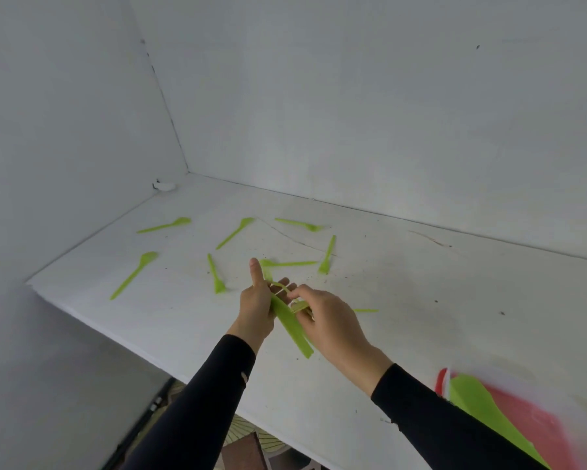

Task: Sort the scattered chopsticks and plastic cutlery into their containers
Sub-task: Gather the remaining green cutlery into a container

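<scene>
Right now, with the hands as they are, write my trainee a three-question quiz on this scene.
1. True or false: the left hand holds a bundle of green cutlery.
2. The right hand is: A open and idle; B pinching at the bundle; C out of view.
3. What colour are the sleeves?
Key: 1 true; 2 B; 3 black.

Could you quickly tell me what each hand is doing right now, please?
Left hand: grips a bundle of green plastic cutlery, thumb up.
Right hand: pinches at the same bundle.
</scene>
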### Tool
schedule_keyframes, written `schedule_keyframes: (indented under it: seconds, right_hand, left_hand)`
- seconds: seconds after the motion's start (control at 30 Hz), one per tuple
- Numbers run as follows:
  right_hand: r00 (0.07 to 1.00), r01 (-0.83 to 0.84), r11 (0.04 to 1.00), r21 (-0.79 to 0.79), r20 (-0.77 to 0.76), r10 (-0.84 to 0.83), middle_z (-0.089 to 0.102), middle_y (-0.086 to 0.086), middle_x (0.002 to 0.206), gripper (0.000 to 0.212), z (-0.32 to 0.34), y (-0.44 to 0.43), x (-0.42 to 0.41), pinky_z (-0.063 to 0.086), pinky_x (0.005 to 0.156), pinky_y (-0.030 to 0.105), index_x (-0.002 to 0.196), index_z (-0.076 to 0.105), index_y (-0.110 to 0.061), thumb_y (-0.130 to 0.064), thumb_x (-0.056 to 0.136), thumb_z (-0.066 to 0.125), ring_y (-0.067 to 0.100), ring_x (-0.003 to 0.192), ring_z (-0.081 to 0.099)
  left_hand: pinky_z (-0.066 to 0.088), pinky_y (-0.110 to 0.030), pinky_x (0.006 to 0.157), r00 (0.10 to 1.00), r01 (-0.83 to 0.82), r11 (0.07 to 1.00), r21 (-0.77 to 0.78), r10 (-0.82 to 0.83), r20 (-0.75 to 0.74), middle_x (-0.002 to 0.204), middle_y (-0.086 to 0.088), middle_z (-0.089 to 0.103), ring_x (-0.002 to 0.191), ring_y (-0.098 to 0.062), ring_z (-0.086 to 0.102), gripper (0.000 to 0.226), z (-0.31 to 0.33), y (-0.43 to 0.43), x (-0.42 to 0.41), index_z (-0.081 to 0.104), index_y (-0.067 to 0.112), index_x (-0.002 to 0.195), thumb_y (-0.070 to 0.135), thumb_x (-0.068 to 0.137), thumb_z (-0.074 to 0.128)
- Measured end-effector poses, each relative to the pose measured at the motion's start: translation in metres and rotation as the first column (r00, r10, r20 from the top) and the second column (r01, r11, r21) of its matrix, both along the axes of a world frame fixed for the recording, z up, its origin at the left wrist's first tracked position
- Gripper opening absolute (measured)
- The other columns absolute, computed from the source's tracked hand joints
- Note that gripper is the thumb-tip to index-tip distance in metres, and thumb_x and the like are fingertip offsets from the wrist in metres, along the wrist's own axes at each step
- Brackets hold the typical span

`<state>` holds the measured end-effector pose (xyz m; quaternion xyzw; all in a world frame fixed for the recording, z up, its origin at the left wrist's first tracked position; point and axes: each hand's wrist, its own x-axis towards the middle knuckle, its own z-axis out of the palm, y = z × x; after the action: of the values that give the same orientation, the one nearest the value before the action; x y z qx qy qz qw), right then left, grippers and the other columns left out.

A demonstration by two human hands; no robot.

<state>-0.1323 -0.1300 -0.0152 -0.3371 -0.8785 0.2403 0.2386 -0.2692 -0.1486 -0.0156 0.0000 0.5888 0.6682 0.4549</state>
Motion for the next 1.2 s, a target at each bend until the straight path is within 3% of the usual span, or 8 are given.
schedule_keyframes:
  seconds: [0.2,0.33,0.47,0.63,0.73,0.87,1.07,1.2]
  right_hand:
    - [0.987,-0.160,0.987,0.030,0.034,0.159,0.066,0.000,0.107,0.032,-0.002,-0.006,-0.033,0.051,0.076,0.035,0.128,0.058,-0.022,-0.024,0.096,0.055,0.019,0.096,0.060]
    - [0.995,-0.098,0.945,-0.311,-0.057,0.085,0.052,-0.005,0.096,0.022,0.013,-0.007,-0.060,0.045,0.063,0.026,0.114,0.040,-0.020,-0.032,0.097,0.046,0.012,0.077,0.053]
    - [0.979,0.017,0.787,-0.617,-0.149,-0.138,0.043,0.000,0.078,0.014,0.022,0.009,-0.097,0.033,0.045,0.012,0.095,0.041,-0.011,-0.021,0.103,0.035,0.009,0.059,0.039]
    - [0.910,-0.169,0.487,-0.857,-0.326,-0.257,0.064,0.004,0.093,0.012,0.017,0.021,-0.142,0.052,0.078,0.028,0.106,0.067,-0.014,-0.016,0.097,0.058,0.016,0.079,0.061]
    - [0.885,-0.278,0.262,-0.924,-0.353,-0.304,0.069,0.008,0.092,0.025,0.018,0.018,-0.173,0.051,0.076,0.028,0.114,0.062,-0.008,-0.010,0.091,0.068,0.018,0.080,0.065]
    - [0.863,-0.290,0.166,-0.943,-0.333,-0.381,0.064,0.009,0.083,0.029,0.006,0.014,-0.212,0.053,0.065,0.026,0.105,0.055,-0.006,-0.011,0.084,0.075,0.017,0.070,0.062]
    - [0.916,-0.247,0.322,-0.914,-0.328,-0.229,0.072,0.012,0.092,0.021,-0.003,0.007,-0.262,0.057,0.078,0.028,0.103,0.069,0.001,-0.017,0.098,0.059,0.022,0.083,0.070]
    - [0.994,0.051,0.819,-0.572,-0.052,-0.099,0.069,0.009,0.110,0.021,-0.024,0.029,-0.269,0.051,0.085,0.027,0.110,0.067,-0.006,-0.013,0.098,0.052,0.020,0.093,0.066]
  left_hand:
    - [0.052,-0.027,0.051,0.996,-0.086,0.996,0.033,0.085,0.040,0.064,-0.006,0.052,0.047,-0.018,0.057,0.052,-0.003,0.005,-0.047,0.052,0.005,0.079,0.055,0.086,0.067]
    - [0.054,-0.024,0.053,0.996,-0.087,0.996,0.029,0.087,-0.015,0.062,-0.005,0.055,0.049,-0.016,0.057,0.044,0.001,0.000,-0.075,0.056,0.005,0.075,0.044,0.084,0.074]
    - [0.051,-0.027,0.059,0.992,-0.026,0.997,0.068,0.034,-0.124,0.054,-0.001,0.052,0.045,-0.014,0.054,0.046,0.005,-0.003,-0.102,0.055,0.006,0.071,0.047,0.084,0.072]
    - [0.044,-0.027,0.055,0.955,0.029,0.993,0.115,0.007,-0.296,0.055,0.001,0.047,0.049,-0.015,0.046,0.053,0.008,-0.012,-0.141,0.051,0.010,0.071,0.059,0.076,0.072]
    - [0.045,-0.027,0.060,0.928,0.214,0.971,0.103,-0.169,-0.331,0.062,-0.002,0.045,0.056,-0.016,0.048,0.069,0.005,-0.021,-0.164,0.049,0.010,0.080,0.074,0.061,0.070]
    - [0.049,-0.034,0.068,0.929,0.237,0.962,0.138,-0.183,-0.323,0.068,-0.004,0.050,0.065,-0.021,0.053,0.079,-0.002,-0.029,-0.192,0.052,0.009,0.083,0.082,0.057,0.070]
    - [0.055,-0.042,0.076,0.905,0.182,0.983,0.011,-0.163,-0.393,0.074,-0.013,0.068,0.070,-0.026,0.066,0.051,-0.014,-0.046,-0.238,0.064,0.002,0.081,0.053,0.079,0.073]
    - [0.050,-0.027,0.057,0.910,-0.076,0.996,-0.041,0.052,-0.412,0.063,-0.004,0.064,0.051,-0.012,0.059,0.032,-0.019,-0.049,-0.291,0.060,0.010,0.073,0.036,0.087,0.072]
